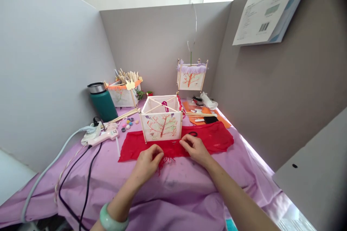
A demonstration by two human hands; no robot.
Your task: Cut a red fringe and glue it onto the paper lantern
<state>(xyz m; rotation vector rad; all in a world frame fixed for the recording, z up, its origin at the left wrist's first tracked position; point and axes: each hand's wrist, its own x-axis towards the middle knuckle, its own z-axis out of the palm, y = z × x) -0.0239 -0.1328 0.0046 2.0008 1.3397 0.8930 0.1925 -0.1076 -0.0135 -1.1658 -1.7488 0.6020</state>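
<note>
My left hand (150,158), wearing a pale green bangle (111,218), pinches a small red thread tassel (164,163) with loose frayed ends. My right hand (194,148) is closed in a pinch just off the front right corner of a square paper lantern (162,127); whatever its fingertips may hold is too small to make out. The lantern stands upright on a spread red cloth (214,139). It has a wooden stick frame, crossed sticks on top and a tree drawing on its front panel. Dark pink cord hangs at its right side. Black-handled scissors (193,134) lie partly behind my right hand.
At left are a teal tumbler (103,103), a pink glue gun (104,137) with cables and a box of sticks (120,97). A finished-looking lantern (192,77) hangs behind. Pens and a black phone-like object (210,120) lie at right. Grey partitions (162,43) enclose the table.
</note>
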